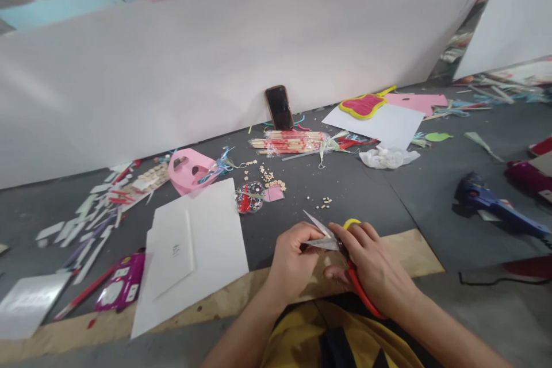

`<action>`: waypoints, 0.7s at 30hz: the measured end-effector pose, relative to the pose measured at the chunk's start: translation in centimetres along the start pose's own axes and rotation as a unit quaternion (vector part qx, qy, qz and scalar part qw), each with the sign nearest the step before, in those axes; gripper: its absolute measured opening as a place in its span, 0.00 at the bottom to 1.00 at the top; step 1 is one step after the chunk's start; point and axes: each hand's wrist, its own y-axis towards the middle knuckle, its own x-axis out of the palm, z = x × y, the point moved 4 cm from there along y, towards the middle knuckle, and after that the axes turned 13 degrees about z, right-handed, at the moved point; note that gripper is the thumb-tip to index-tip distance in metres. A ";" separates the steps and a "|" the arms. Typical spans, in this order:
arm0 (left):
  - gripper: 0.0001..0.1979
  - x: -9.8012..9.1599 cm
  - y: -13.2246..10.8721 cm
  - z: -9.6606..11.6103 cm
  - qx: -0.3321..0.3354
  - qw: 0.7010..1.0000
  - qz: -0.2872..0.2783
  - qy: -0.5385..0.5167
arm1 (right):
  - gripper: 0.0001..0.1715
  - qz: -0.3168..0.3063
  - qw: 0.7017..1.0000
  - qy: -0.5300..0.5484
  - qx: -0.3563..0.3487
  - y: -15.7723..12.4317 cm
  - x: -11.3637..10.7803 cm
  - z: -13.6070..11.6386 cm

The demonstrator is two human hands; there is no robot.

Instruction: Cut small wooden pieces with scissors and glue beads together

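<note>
Grips red-and-yellow-handled scissors [330, 243] in the right hand [374, 267], with blades spread, over the brown near edge [414, 250] of the dark table [366, 201]; curls the left hand [297, 256] close by the blades, too hidden to say around what

The scissors [328, 244] at bottom centre have bare metal blades and smooth, kinda shiny plastic-looking handles [363, 294]. Tabletop [366, 201] is matt dark grey, with a rough, raw-wood-looking strip [414, 252] up front. Flat matt paper [215, 230] lower left, glossy phone screen [280, 108] upper middle, crinkly clear plastic wrap [297, 141] just below, smooth plastic-looking glue gun [495, 207] far right.
</note>
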 end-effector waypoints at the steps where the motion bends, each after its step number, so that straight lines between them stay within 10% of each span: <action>1: 0.09 0.0 0.0 0.0 0.008 1.000 0.002 0.004 | 0.30 -0.001 1.000 -0.001 -0.002 0.0 0.0 0.0; 10: 0.06 0.7 -0.3 -1.5 -0.159 0.986 -0.003 -0.053 | 0.33 0.027 0.998 0.047 0.018 -0.5 0.1 0.6; 21: 0.07 0.7 -0.7 -1.3 -0.157 0.985 -0.013 -0.072 | 0.17 0.021 0.989 0.089 0.115 -0.5 -0.5 2.4</action>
